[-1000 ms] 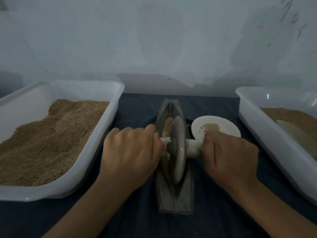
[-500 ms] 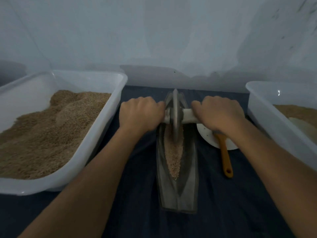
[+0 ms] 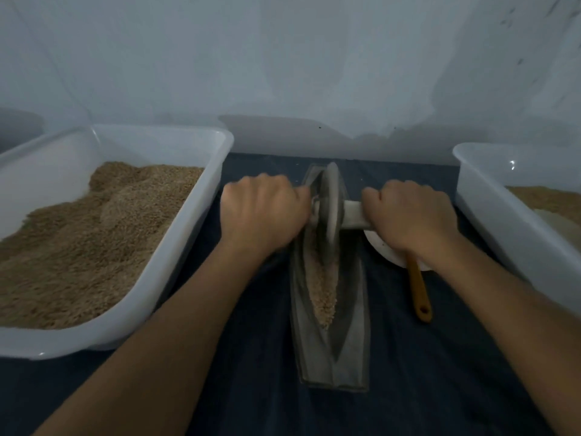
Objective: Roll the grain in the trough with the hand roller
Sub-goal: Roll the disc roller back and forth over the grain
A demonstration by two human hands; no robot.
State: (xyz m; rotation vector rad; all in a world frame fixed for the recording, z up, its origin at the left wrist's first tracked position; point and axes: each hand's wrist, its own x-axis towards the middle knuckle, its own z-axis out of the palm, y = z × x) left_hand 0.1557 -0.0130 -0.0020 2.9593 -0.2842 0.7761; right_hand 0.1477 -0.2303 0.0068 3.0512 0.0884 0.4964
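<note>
I see the left hand [image 3: 262,212] and right hand [image 3: 408,217] each clamped on an axle end of the roller [image 3: 330,206], its disc standing at the trough's [image 3: 352,347] far end. Grain [image 3: 323,287] lies along the trough channel nearer me. Bins flank the trough, the left bin [image 3: 201,212] just beside the left hand, the right bin [image 3: 490,212] near the right hand.

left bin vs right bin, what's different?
The left bin lies almost wholly in view and holds a heaped brown grain pile. The right bin is cut off by the frame edge, and its grain lies lower and flatter, with a pale object on it. Both are white plastic bins flanking the trough on the dark cloth.
</note>
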